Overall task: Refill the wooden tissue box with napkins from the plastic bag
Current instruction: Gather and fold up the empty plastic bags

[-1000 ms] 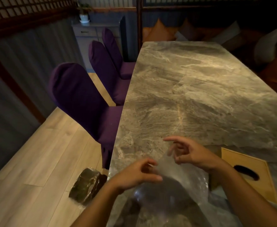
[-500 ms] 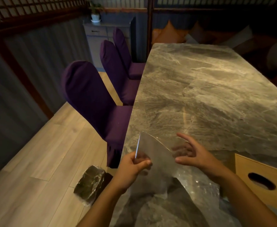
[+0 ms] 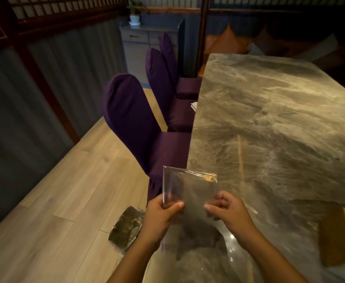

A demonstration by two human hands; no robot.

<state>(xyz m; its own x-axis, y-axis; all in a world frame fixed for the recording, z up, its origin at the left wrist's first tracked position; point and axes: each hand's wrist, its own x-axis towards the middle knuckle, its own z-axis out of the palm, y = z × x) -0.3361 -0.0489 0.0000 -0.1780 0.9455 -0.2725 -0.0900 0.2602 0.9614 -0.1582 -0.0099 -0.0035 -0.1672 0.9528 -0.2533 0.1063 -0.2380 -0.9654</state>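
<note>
Both hands hold a clear plastic bag (image 3: 190,190) upright over the near left corner of the marble table (image 3: 279,123). My left hand (image 3: 161,215) pinches the bag's left edge between thumb and fingers. My right hand (image 3: 226,211) grips its right side. The bag looks flat and see-through; I cannot tell whether napkins are inside. The wooden tissue box (image 3: 343,237) stands at the right edge of the view on the table, partly cut off, its slot out of sight.
Three purple chairs (image 3: 135,123) line the table's left side. A dark wrapped bundle (image 3: 126,227) lies on the wood floor near the table corner. A small white paper (image 3: 194,105) sits on a chair seat. A grey cabinet (image 3: 145,41) stands at the back.
The bag has been lifted and spread flat between both hands. My right hand went from open fingers to gripping its right side. The view swung left, pushing the tissue box to the frame's edge.
</note>
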